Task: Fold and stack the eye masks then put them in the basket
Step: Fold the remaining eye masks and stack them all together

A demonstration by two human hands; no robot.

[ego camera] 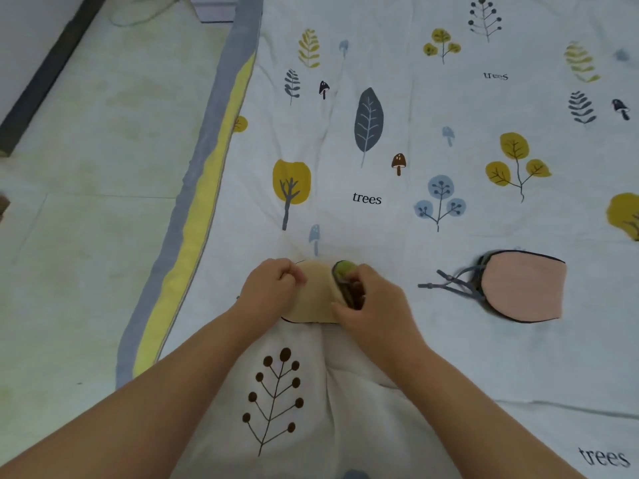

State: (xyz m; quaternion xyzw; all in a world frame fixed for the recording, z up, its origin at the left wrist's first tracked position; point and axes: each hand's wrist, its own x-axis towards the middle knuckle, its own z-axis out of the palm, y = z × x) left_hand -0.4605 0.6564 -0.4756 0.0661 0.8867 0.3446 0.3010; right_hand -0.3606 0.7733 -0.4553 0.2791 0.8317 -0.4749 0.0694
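Observation:
A beige eye mask (316,299) lies on the bed sheet between my hands, its right end turned up so a green underside with dark trim shows. My left hand (273,288) presses on the mask's left part with curled fingers. My right hand (370,295) grips the lifted right end and its dark strap. A pink eye mask (525,286), folded in half with dark edging, lies to the right, its grey-blue strap (449,283) trailing out to the left. No basket is in view.
The white sheet (397,209) printed with trees, leaves and mushrooms covers the bed. Its grey and yellow border (193,216) marks the left edge. Beyond that lies a pale tiled floor (90,202) with a dark skirting strip at the far left.

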